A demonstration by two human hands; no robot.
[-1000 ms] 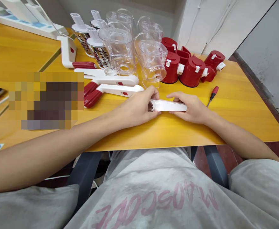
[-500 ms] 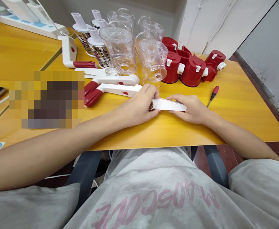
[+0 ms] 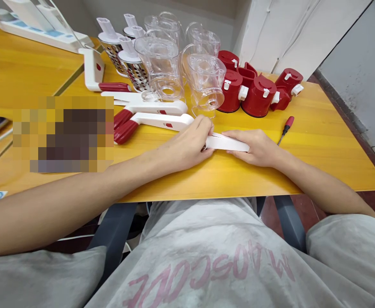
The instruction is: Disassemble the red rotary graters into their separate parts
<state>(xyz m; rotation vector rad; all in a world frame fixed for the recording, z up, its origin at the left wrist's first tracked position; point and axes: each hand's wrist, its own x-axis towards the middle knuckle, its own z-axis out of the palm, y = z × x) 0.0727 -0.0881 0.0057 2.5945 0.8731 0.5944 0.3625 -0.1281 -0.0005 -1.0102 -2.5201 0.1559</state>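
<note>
A white plastic handle [image 3: 227,143] is held crosswise above or on the yellow table [image 3: 238,184], near its front edge and about midway along it; whether it rests on the surface cannot be told. The handle is clamped by both hands. Its dark, open end is enclosed by the left hand [image 3: 187,143], and its other half is pressed from above by the right hand [image 3: 254,148], with the fingers laid along it. The hands are close together but not touching, and a short stretch of the handle is seen between them.

Just beyond the left hand, two white handles with red grips [image 3: 161,121] are laid side by side, their grips pointing toward the left. Behind them, an L-shaped white piece with a red grip [image 3: 94,70] is placed near the table's back edge. Clear plastic jugs [image 3: 205,82] are crowded along that edge, with perforated metal graters [image 3: 135,75] to their left and red lids [image 3: 258,96] to their right. A small red-handled screwdriver [image 3: 286,126] is left just beyond the right hand. A white power strip [image 3: 36,34] is seen at the back left corner, and part of the table is hidden by a pixelated patch [image 3: 62,134].
</note>
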